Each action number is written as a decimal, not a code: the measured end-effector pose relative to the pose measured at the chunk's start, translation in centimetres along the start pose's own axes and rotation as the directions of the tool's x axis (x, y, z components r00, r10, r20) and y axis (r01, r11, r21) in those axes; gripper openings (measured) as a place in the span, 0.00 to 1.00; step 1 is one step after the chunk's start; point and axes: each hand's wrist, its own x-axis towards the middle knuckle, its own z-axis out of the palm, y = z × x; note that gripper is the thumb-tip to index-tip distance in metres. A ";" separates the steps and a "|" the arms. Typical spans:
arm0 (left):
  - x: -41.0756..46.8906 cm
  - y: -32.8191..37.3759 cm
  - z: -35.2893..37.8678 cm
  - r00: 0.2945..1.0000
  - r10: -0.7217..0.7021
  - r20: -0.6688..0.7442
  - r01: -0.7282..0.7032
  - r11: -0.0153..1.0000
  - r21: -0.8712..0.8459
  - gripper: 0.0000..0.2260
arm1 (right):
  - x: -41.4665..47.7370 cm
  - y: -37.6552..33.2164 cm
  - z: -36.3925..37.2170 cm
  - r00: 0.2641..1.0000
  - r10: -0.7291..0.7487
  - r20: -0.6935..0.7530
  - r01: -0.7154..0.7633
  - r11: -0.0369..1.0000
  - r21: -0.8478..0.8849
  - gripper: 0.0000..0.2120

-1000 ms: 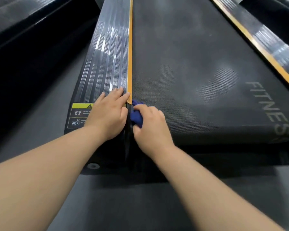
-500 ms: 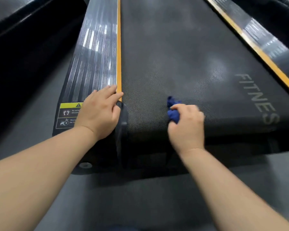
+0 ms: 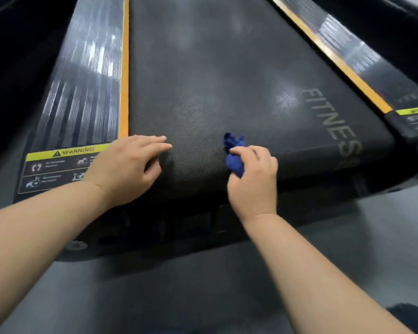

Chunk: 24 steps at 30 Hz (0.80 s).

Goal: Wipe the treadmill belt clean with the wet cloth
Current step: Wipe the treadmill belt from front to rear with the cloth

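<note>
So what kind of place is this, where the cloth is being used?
Most likely a gym or fitness room: the right hand holds the blue cloth on a treadmill belt printed FITNESS, with a ribbed side rail and a yellow warning label beside it.

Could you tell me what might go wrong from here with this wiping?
The blue cloth is bunched in the right hand, so narrow strokes may leave strips of the belt unwiped. The left hand rests on the belt's near corner; a wet or shifting belt might let it slip.
</note>
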 end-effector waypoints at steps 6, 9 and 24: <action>5.6 5.0 1.1 0.993 -0.062 0.105 0.069 0.995 -0.065 0.19 | 0.1 1.9 -0.9 0.968 -0.241 0.071 0.236 0.970 0.062 0.20; 7.4 6.8 1.3 0.989 -0.017 0.149 0.018 1.000 -0.004 0.20 | 3.9 6.3 -4.0 0.996 0.031 -0.081 -0.035 0.998 -0.054 0.19; 15.5 16.6 5.5 0.913 0.187 0.363 -0.180 0.982 -0.052 0.25 | 8.2 18.1 -8.0 0.884 0.276 -0.379 -0.287 0.957 0.026 0.18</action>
